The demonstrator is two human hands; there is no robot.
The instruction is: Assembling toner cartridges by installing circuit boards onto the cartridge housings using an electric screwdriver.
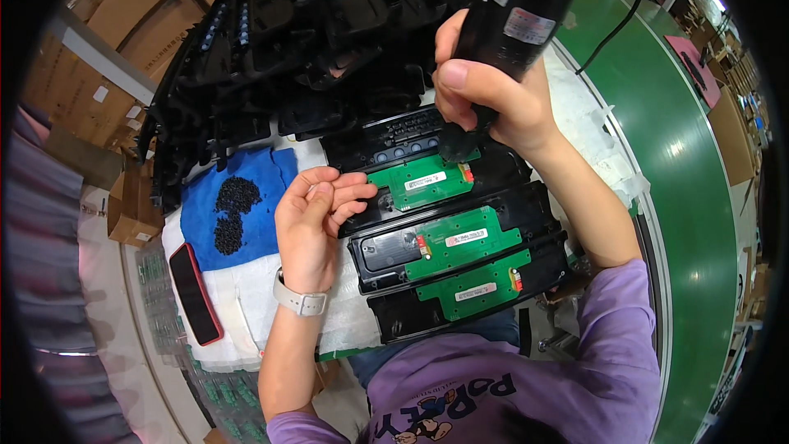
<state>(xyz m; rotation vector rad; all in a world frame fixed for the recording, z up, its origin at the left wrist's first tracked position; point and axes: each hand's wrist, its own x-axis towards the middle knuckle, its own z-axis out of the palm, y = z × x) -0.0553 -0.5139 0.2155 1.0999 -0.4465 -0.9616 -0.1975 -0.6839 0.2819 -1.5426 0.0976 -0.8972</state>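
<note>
My right hand point(501, 99) grips a black electric screwdriver point(514, 20), its lower end pointing down at the right part of a green circuit board point(394, 173). That board lies in a black plastic housing point(501, 168). My left hand point(316, 210) is by the board's left edge, fingers curled and thumb against them. Anything within those fingers is hidden. Nearer to me lie two more black housings, one with a green board point(481, 226) and one with another green board point(452, 304). Each board bears a white label and a small red-and-white connector.
On the left, a blue cloth point(197, 197) carries two heaps of small black screws point(238, 196). Beside it lies a red-edged phone point(196, 296). Many black plastic housings point(329, 33) are piled at the back. A green surface point(657, 115) runs along the right; cardboard boxes point(90, 66) stand far left.
</note>
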